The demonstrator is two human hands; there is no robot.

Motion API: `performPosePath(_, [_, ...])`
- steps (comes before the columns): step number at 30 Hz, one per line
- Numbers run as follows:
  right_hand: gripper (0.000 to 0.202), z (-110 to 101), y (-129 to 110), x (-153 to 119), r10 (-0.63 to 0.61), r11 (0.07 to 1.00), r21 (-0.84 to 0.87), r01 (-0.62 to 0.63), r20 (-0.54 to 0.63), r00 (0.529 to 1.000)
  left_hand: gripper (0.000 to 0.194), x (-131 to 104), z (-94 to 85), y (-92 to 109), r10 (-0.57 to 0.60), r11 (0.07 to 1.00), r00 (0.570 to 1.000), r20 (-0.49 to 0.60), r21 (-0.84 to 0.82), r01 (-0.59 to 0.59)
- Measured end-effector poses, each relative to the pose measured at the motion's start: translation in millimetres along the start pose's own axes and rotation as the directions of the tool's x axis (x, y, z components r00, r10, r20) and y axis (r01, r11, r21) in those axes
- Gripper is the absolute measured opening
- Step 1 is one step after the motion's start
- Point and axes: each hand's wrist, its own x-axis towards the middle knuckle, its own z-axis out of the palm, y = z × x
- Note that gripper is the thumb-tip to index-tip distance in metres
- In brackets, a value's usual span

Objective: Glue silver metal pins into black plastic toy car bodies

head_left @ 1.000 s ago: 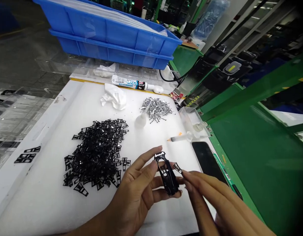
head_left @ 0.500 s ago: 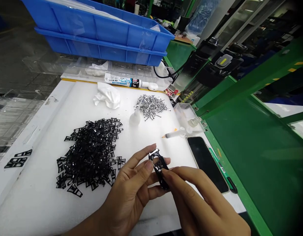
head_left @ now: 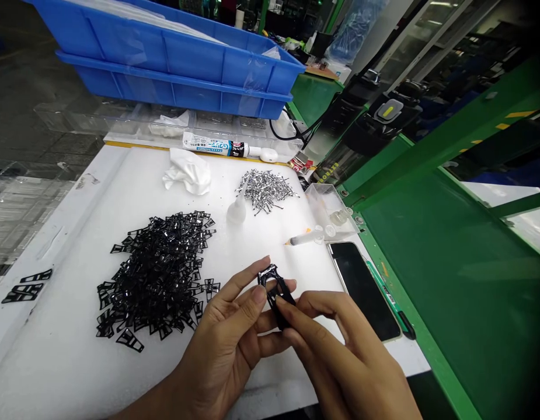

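Held up over the white work mat (head_left: 252, 248) is a glossy black frame part (head_left: 270, 277), long and narrow, with a rounded opening near its upper end. My left hand (head_left: 234, 332) grips it between thumb and fingers on the left and from beneath. The fingertips of my right hand (head_left: 335, 341) press on its lower middle and cover much of that end. Whether a smaller piece sits under those fingertips, I cannot tell. Left of my hands spreads a heap of small black trapezoid frames (head_left: 158, 274). Beyond them lies a pile of tiny shiny metal pins (head_left: 266, 189).
A small dropper bottle (head_left: 237, 211), crumpled tissue (head_left: 188, 171), glue tube (head_left: 215, 144) and syringe (head_left: 305, 237) lie farther back. A phone (head_left: 363, 289) and green pen (head_left: 387, 297) are at the right. Behind stands a blue bin (head_left: 177, 64); a green metal frame (head_left: 445, 233) borders the right side.
The view has shifted slightly. My right fingertips have moved a little up along the black frame part, nearer its rounded opening. Both hands keep hold of it.
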Motion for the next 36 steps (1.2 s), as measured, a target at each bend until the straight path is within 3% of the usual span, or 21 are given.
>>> performPosePath(4, [0.039,5.9,0.6,-7.7,0.041,0.999,-0.024,-0.043,-0.075,0.996,0.036,-1.9,4.6,2.1,0.044,0.998,0.999,-0.003,0.049,-0.044])
performPosePath(6, [0.037,9.4,0.4,-12.2,0.201,0.979,0.057,-0.194,-0.159,0.967,0.032,-3.1,5.6,2.5,0.075,0.994,0.997,-0.006,0.086,-0.074])
performPosePath(9, [0.031,12.7,-2.9,-14.2,0.499,0.81,0.405,-0.424,-0.096,0.861,0.022,-5.0,1.4,-0.6,0.131,0.972,0.991,0.024,0.196,-0.133])
performPosePath(12, [0.026,14.3,-7.6,-9.6,0.579,0.606,0.629,-0.487,0.071,0.812,0.015,-7.1,-8.2,-8.3,0.225,0.877,0.958,0.177,0.392,-0.278])
performPosePath(14, [0.021,15.4,-8.4,-6.3,0.608,0.589,0.633,-0.503,0.063,0.791,0.019,-8.5,-13.6,-13.1,0.328,0.725,0.903,0.277,0.539,-0.429])
performPosePath(17, [0.016,18.1,-4.5,-6.2,0.599,0.711,0.524,-0.469,-0.101,0.795,0.039,-9.6,-16.5,-15.1,0.491,0.366,0.778,0.393,0.717,-0.593])
performPosePath(20, [0.017,21.2,2.1,-10.8,0.478,0.849,0.374,-0.373,-0.243,0.844,0.049,-8.5,-16.6,-12.3,0.488,0.081,0.712,0.505,0.786,-0.613])
performPosePath(21, [0.018,22.0,4.1,-12.5,0.439,0.878,0.331,-0.345,-0.272,0.856,0.049,-7.8,-17.1,-11.4,0.469,0.022,0.685,0.558,0.768,-0.64])
performPosePath(23, [0.023,22.6,7.5,-15.5,0.36,0.922,0.269,-0.277,-0.335,0.871,0.052,-6.1,-19.3,-10.5,0.437,-0.055,0.59,0.679,0.675,-0.736])
performPosePath(25, [0.031,21.9,10.5,-18.5,0.258,0.955,0.244,-0.172,-0.385,0.886,0.058,-5.1,-22.1,-10.1,0.407,-0.065,0.516,0.754,0.587,-0.807])
performPosePath(30, [0.042,19.0,14.6,-28.5,0.017,0.975,0.207,0.079,-0.427,0.904,0.053,-8.6,-25.7,-6.6,0.33,0.028,0.512,0.793,0.534,-0.845])
performPosePath(32, [0.046,21.1,11.4,-31.4,0.006,0.977,0.194,0.088,-0.438,0.899,0.053,-10.6,-25.6,-5.6,0.318,0.06,0.52,0.793,0.53,-0.846])
performPosePath(36, [0.047,28.3,3.0,-31.1,0.127,0.979,0.202,-0.007,-0.59,0.797,0.047,-11.4,-24.8,-6.3,0.323,0.095,0.549,0.771,0.551,-0.829])
